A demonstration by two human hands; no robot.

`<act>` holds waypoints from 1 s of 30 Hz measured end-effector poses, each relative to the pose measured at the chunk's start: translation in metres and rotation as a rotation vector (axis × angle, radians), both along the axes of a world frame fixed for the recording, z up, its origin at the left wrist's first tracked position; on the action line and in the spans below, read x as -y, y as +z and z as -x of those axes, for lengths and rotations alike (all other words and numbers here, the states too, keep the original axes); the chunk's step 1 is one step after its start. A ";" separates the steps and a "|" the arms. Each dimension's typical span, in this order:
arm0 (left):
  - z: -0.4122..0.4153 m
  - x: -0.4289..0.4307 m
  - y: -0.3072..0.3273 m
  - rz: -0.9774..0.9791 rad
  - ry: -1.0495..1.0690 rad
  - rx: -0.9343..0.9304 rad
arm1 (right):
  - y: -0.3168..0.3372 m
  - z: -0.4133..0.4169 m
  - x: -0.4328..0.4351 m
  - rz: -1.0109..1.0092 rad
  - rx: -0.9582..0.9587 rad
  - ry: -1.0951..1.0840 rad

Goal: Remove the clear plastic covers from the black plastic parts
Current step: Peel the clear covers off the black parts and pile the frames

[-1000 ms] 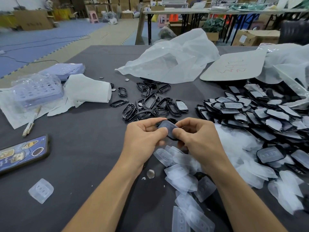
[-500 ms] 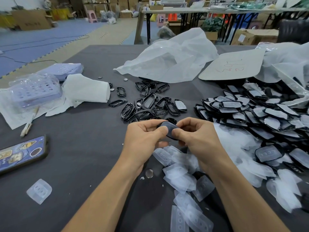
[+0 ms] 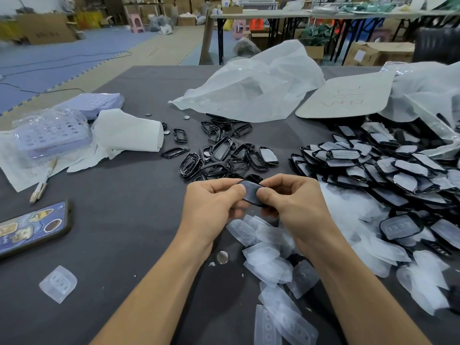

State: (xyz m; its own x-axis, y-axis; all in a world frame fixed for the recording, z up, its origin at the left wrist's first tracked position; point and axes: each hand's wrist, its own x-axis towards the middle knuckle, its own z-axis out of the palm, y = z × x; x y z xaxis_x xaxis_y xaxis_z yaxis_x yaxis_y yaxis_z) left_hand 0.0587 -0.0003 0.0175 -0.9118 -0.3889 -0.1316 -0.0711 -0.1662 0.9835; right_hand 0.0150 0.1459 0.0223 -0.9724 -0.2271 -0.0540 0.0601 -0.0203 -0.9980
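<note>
Warehouse-type room is showing at the back, with cartons and folding tables. A dark grey table [image 3: 124, 220] is filling the foreground. Head view only.

Both hands are meeting over the table's middle, just above a heap of removed clear covers [image 3: 268, 260]. The left hand [image 3: 211, 202] is pinching the black part [image 3: 251, 192] by its left end, thumb on top, fingers curled under. The right hand [image 3: 293, 202] is pinching the right end the same way, thumb pressing on the upper face. The part is being held off the table between the two thumbs. Its long axis is running from upper left to lower right, bridging the gap between the hands.

The face toward the camera is looking grey and matte, so the clear cover is probably on it. Cannot tell if any edge is lifting.

The key relation is that the cover face is lying right under both thumb tips, with each hand equally near and one on each end. The peel is likely going to need one thumb catching an edge while the other hand steadies the part.

A pile of covered parts [image 3: 385, 165] is lying to the right, nearer the right hand. Bare black frames [image 3: 219, 155] are lying just beyond the hands.

A phone [image 3: 32, 227] is sitting far left, a stray cover [image 3: 58, 283] is lying near left, and a coin cell [image 3: 222, 257] is lying by the left wrist. A white bag [image 3: 249, 90] is lying at the far side.
</note>
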 end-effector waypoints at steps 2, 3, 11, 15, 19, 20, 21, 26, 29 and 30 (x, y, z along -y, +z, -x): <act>0.000 0.001 0.000 0.006 0.018 0.013 | -0.001 0.000 0.000 -0.001 0.003 -0.003; 0.000 0.000 0.000 0.014 0.031 0.018 | -0.001 0.000 0.001 -0.003 0.002 -0.001; -0.004 -0.003 -0.002 0.364 0.046 -0.030 | -0.002 0.001 -0.002 -0.044 -0.056 -0.040; -0.003 -0.002 -0.001 0.416 0.045 -0.044 | 0.000 0.000 -0.004 -0.115 -0.111 -0.003; -0.001 -0.003 -0.003 0.409 0.061 -0.046 | -0.002 -0.004 -0.002 -0.214 -0.233 0.005; -0.001 -0.003 -0.003 0.412 0.072 -0.058 | -0.003 -0.004 0.000 -0.236 -0.263 -0.002; -0.001 -0.003 -0.003 0.419 0.083 -0.070 | -0.004 -0.004 0.001 -0.252 -0.283 -0.013; -0.002 -0.004 -0.004 0.417 0.115 -0.130 | -0.002 -0.002 0.002 -0.234 -0.304 -0.003; 0.000 -0.004 -0.005 0.369 0.108 -0.139 | -0.001 0.000 -0.001 -0.095 -0.222 0.020; 0.001 -0.004 -0.006 0.359 0.107 -0.143 | -0.001 0.000 -0.001 -0.045 -0.184 0.019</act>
State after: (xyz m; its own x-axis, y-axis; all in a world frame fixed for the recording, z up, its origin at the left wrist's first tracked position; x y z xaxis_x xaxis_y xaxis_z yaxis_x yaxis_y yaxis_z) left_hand 0.0581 0.0033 0.0118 -0.8629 -0.4810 0.1552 0.0697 0.1910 0.9791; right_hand 0.0151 0.1471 0.0216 -0.9623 -0.2473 0.1137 -0.1234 0.0242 -0.9921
